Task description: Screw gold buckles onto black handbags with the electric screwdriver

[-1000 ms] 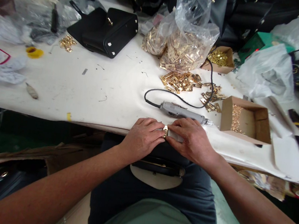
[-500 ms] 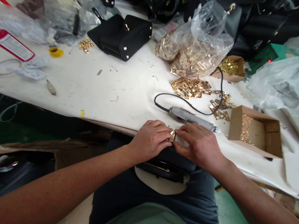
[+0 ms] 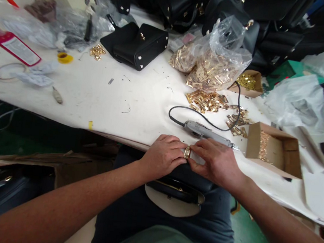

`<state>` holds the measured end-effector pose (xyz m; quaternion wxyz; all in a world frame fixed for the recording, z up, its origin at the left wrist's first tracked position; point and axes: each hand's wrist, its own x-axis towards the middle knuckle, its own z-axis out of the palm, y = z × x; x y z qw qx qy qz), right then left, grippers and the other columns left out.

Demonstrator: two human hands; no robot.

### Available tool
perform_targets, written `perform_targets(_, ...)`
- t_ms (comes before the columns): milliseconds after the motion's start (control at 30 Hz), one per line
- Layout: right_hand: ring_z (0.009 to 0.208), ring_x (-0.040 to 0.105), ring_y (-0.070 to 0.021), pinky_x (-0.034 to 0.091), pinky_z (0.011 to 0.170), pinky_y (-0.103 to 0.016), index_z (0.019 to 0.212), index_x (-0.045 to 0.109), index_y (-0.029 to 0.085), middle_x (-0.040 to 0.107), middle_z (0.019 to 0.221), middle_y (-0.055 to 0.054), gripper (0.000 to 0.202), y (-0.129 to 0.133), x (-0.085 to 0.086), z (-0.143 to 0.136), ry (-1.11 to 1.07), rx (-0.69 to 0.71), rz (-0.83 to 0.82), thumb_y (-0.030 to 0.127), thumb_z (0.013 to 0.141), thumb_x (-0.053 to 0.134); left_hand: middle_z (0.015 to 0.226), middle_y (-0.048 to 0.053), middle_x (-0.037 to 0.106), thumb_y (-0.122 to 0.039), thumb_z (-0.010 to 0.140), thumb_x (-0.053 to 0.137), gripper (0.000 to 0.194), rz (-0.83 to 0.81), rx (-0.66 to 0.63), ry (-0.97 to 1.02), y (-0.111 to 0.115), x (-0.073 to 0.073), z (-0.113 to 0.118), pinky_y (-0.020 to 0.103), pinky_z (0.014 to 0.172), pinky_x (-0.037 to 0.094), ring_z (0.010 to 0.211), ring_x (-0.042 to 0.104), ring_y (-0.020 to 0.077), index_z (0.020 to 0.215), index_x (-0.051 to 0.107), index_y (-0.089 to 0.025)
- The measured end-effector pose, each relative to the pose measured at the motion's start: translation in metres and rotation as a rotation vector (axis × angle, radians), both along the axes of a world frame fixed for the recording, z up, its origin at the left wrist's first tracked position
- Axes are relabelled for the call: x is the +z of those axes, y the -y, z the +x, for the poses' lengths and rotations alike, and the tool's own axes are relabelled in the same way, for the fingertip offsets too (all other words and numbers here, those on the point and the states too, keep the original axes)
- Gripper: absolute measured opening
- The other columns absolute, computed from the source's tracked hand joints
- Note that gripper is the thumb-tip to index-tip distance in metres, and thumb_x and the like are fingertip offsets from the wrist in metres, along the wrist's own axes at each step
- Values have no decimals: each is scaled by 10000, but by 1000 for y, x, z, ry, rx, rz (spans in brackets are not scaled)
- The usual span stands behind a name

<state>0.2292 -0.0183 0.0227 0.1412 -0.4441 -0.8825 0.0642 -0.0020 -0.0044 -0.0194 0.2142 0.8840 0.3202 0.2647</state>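
Between the fingertips of my two hands is a small gold metal plate (image 3: 187,152) with a slot in it. My left hand (image 3: 164,156) pinches its left side, and my right hand (image 3: 217,161) pinches its right side. Below them a black handbag (image 3: 192,178) lies on my lap, its pale flap (image 3: 170,205) hanging toward me. Just beyond my hands a grey electric screwdriver (image 3: 207,133) rests on the table, its bit pointing right. The underside of the gold plate is hidden.
Loose gold plates (image 3: 206,101) lie in front of a clear bag (image 3: 215,67) full of them. At the right stands a cardboard box (image 3: 290,151) with small screws. Another black handbag (image 3: 141,49) lies at the back, and a red-labelled bottle (image 3: 16,48) at the left.
The camera view has shifted slightly, so the table appears a little lower. The gold plate now shows more of its slotted face; both hands keep their grip.
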Motion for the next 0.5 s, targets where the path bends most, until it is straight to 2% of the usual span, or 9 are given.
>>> perform_targets(500,858,692,-219,478,729,-333,1032,791,216,742,906,-48,196,-4,4,1,30,11,-30,313,936,650,1248,6,748,-318,1005,658,130,55,-9,-77,0,7,1,431,972,449,1149,608,242,998,746,-223)
